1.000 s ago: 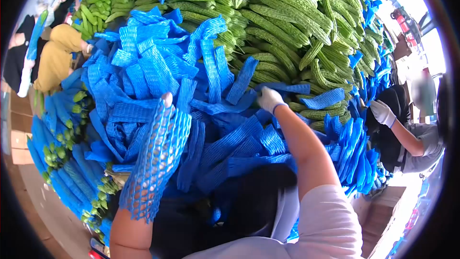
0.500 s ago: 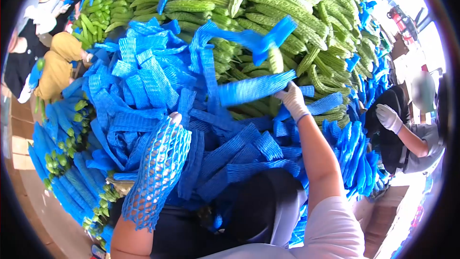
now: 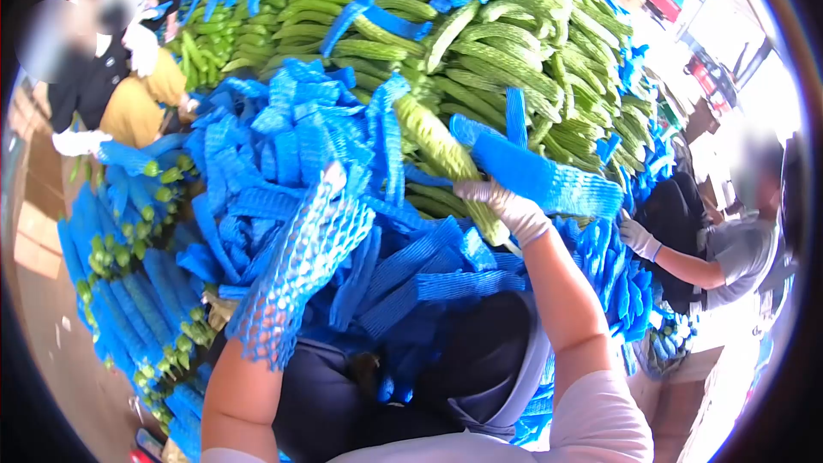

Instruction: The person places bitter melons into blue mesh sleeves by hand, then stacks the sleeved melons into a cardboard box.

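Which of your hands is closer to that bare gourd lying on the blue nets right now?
Right. The right hand grips the bare gourd near its lower end. The left hand, stretched inside a net sleeve, is off to its left, apart.

Two own hands are seen, one gloved [image 3: 506,206], one net-sleeved [image 3: 321,223]; gourds and sleeves are piled uncountably.

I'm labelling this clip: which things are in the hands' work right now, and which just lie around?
In hand:
right hand, gloved, gripping a bitter gourd and a blue foam net
left hand, inside a stretched net sleeve

Lying about:
loose nets heap
gourd pile
sleeved gourds
a co-worker's gloved hand
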A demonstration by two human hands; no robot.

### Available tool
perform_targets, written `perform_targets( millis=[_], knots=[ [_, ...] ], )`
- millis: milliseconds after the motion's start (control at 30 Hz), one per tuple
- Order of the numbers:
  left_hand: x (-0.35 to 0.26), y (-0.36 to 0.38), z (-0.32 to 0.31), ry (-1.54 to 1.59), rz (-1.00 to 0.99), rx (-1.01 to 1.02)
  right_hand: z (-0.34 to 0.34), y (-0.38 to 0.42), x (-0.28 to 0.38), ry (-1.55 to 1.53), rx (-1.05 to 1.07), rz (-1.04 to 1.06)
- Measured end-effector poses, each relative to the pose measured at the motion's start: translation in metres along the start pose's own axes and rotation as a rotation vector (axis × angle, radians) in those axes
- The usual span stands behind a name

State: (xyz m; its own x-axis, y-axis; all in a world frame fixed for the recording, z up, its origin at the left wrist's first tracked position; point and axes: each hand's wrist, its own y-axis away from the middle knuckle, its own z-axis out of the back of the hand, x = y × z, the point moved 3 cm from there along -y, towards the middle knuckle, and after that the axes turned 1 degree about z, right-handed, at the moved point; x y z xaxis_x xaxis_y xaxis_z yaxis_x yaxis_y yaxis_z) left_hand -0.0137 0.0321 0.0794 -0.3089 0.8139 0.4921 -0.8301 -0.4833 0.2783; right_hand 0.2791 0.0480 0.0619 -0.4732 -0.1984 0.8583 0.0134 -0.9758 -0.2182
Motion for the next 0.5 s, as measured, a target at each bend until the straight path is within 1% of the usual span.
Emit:
perform_targets(
  millis=[33, 100, 133, 167, 233, 267, 300, 333, 367, 400, 433, 467, 500],
  knots=[
    [0.001, 0.005, -0.007, 0.349, 0.027, -0.012, -0.005, 0.003, 0.022, 0.269, 0.161, 0.082],
    [0.000, 0.009, -0.030, 1.044, 0.098, -0.061, -0.020, 0.017, 0.029, -0.108, 0.310, -0.057],
    [-0.002, 0.010, -0.042, 1.391, 0.132, -0.098, -0.028, 0.015, 0.025, -0.143, 0.378, 0.119],
    [-0.002, 0.009, -0.052, 1.734, 0.163, -0.146, -0.034, 0.014, 0.039, -0.185, 0.459, 0.144],
    [-0.001, 0.007, -0.063, 2.419, 0.209, -0.261, -0.042, 0.017, 0.059, -0.031, 0.478, -0.003],
    [0.002, 0.007, -0.043, 1.873, 0.171, -0.182, -0.043, 0.016, 0.074, 0.210, 0.433, 0.385],
    [-0.005, 0.011, -0.023, 2.108, 0.120, 0.034, -0.047, 0.009, 0.075, 0.340, 0.467, 0.467],
    [-0.004, 0.013, 0.024, 1.622, 0.165, -0.132, -0.050, 0.008, 0.076, 0.366, 0.396, 0.504],
    [-0.005, 0.013, 0.059, 1.130, 0.194, -0.274, -0.054, 0.006, 0.074, 0.394, 0.324, 0.541],
    [-0.013, 0.008, 0.039, 1.131, 0.189, -0.275, -0.058, 0.003, 0.061, 0.231, 0.163, 0.488],
    [-0.015, -0.002, 0.021, 1.316, 0.197, -0.345, -0.065, 0.004, 0.036, -0.087, -0.141, 0.355],
    [-0.021, -0.011, 0.004, 1.499, 0.207, -0.415, -0.079, 0.000, -0.019, -0.554, -0.181, 0.116],
    [-0.021, -0.019, -0.016, 1.680, 0.221, -0.486, -0.093, -0.003, -0.061, -1.016, -0.212, -0.138]
  ],
)
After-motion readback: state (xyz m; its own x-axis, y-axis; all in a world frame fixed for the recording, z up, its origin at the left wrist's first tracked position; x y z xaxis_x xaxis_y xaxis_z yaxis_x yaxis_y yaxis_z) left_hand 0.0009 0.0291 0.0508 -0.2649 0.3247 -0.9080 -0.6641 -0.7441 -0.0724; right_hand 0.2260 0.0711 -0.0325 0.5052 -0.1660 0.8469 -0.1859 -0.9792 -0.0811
